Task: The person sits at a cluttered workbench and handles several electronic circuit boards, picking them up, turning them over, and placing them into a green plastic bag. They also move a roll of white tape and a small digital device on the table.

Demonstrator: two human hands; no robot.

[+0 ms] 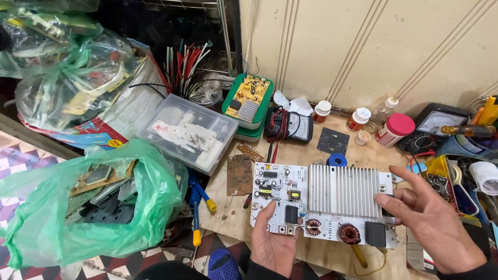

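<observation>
— Holding what?
— Left hand [272, 241] grips a white circuit board [280, 199] from below, thumb on top, tilted flat for viewing. Right hand [433, 218], fingers [397, 205] loosely spread, steadies its finned heatsink [342, 191] above the cluttered surface [332, 251].

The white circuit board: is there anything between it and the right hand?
Nothing visible. The right hand is open at the right edge of the circuit board, fingertips at the heatsink, with no object between. The left hand holds the board from below.

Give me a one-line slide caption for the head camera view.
Left hand holds a white circuit board with finned heatsink; open right hand beside it.
</observation>
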